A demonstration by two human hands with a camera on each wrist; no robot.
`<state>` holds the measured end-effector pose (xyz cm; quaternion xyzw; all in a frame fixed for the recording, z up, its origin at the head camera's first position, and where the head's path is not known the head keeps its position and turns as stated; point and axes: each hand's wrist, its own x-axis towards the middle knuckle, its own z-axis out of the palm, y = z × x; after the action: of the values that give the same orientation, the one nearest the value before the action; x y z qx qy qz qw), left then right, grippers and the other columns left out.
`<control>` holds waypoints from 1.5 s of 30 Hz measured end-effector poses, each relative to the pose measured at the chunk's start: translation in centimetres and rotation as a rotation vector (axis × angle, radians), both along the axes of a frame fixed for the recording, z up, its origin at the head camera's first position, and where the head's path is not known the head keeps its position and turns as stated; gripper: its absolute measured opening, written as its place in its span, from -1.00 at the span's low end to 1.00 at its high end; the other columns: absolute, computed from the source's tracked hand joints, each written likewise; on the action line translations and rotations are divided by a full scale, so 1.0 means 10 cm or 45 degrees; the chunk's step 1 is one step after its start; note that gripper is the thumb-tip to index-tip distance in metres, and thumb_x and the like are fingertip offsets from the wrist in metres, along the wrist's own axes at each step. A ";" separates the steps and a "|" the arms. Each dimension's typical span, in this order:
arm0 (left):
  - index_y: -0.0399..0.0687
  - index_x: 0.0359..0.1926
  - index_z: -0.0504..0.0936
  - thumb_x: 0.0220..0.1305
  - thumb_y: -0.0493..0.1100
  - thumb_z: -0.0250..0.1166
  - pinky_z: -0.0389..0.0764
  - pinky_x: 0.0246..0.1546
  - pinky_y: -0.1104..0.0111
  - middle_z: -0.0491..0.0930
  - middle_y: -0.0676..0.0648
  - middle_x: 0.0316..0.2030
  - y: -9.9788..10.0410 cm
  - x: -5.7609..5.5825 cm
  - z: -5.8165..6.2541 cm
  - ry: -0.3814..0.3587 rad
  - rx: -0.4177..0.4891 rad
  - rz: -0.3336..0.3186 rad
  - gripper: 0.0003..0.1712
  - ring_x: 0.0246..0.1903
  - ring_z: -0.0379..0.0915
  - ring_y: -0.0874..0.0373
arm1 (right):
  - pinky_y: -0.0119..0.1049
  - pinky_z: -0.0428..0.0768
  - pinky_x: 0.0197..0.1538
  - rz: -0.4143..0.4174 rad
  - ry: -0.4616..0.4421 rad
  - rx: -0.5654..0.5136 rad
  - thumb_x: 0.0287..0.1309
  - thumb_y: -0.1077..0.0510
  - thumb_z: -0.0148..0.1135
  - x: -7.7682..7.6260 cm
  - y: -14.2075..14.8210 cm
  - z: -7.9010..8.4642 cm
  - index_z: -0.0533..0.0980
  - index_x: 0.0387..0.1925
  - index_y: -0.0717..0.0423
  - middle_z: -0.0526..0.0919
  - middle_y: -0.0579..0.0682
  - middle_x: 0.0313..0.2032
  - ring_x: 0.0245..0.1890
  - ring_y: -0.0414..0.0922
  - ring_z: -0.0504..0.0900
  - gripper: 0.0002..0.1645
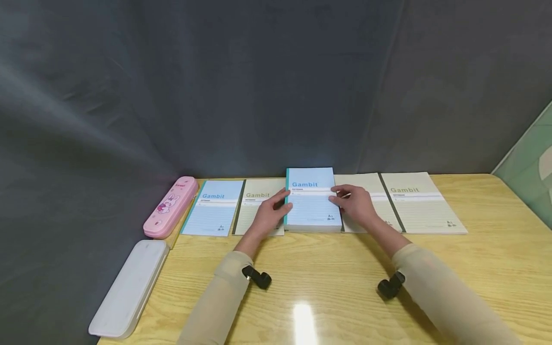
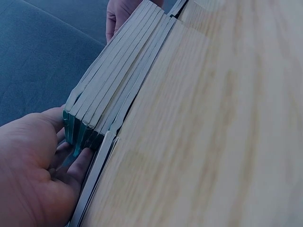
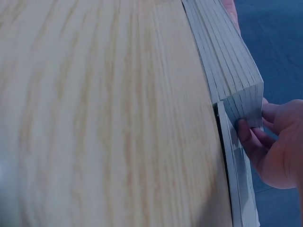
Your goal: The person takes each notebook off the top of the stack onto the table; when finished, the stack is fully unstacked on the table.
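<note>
A thick stack of notebooks (image 1: pixel 309 206) with a blue "Gambit" cover on top stands at the middle of the row. My left hand (image 1: pixel 270 214) holds its left side, fingers bent at the spines. On the opposite side my right hand (image 1: pixel 354 203) holds the stack with bent fingers and thumb. The left wrist view shows the teal spines (image 2: pixel 78 130) close to my left fingers, and several layered page edges (image 2: pixel 118 66). In the right wrist view, my right thumb and fingers (image 3: pixel 251 137) touch the stack's side (image 3: pixel 246 106).
Left of the stack lie a blue notebook (image 1: pixel 211 211) and a cream one (image 1: pixel 254 187); two cream notebooks (image 1: pixel 360 182) (image 1: pixel 420 206) lie to the right. A pink pencil case (image 1: pixel 170 206) and a white case (image 1: pixel 129 290) line the table's left edge. A dark curtain (image 1: pixel 276 86) hangs behind.
</note>
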<state>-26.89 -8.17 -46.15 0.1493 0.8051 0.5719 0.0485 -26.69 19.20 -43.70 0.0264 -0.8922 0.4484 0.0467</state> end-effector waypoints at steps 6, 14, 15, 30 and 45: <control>0.00 0.45 0.43 0.48 -0.07 0.25 0.30 0.39 0.16 0.19 0.04 0.52 0.01 -0.01 -0.01 0.005 0.029 -0.004 -0.43 0.45 0.17 0.04 | -0.38 0.65 -0.34 -0.005 -0.019 0.004 0.28 0.20 0.39 0.00 0.00 0.02 0.63 0.10 0.30 0.67 0.18 -0.18 -0.28 -0.02 0.63 -0.60; 0.05 0.45 0.43 0.47 -0.05 0.26 0.32 0.37 0.22 0.22 0.08 0.50 0.01 -0.02 -0.02 -0.001 0.023 0.016 -0.42 0.44 0.20 0.09 | -0.42 0.55 -0.38 -0.007 -0.010 0.012 0.31 0.22 0.36 -0.01 0.03 0.03 0.64 0.09 0.28 0.65 0.15 -0.25 -0.32 -0.06 0.56 -0.64; 0.05 0.45 0.43 0.47 -0.05 0.26 0.32 0.37 0.23 0.22 0.09 0.50 0.01 -0.03 -0.03 -0.003 0.022 0.017 -0.41 0.43 0.20 0.10 | -0.43 0.52 -0.38 -0.003 -0.015 0.001 0.32 0.23 0.35 0.00 0.04 0.03 0.64 0.09 0.28 0.64 0.15 -0.26 -0.31 -0.06 0.54 -0.65; -0.02 0.45 0.43 0.48 -0.08 0.25 0.27 0.40 0.24 0.21 0.05 0.51 0.00 -0.01 -0.02 0.010 -0.001 0.006 -0.42 0.45 0.15 0.11 | -0.53 0.52 -0.21 0.003 -0.233 -0.303 0.41 0.32 0.16 0.04 0.15 0.06 0.48 0.31 0.33 0.47 0.26 0.09 0.00 0.00 0.39 -0.53; -0.04 0.44 0.44 0.49 -0.11 0.25 0.25 0.41 0.26 0.21 0.06 0.51 0.02 0.01 0.00 -0.003 -0.012 0.027 -0.44 0.46 0.15 0.10 | -0.48 0.63 -0.20 -0.010 -0.259 -0.476 0.48 0.23 0.12 0.13 0.44 -0.01 0.40 0.39 0.31 0.38 0.34 0.34 -0.21 -0.36 0.57 -0.48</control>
<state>-26.83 -8.01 -46.10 0.1399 0.8094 0.5687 0.0440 -25.35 23.63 -43.75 -0.0318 -0.7937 0.6063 -0.0378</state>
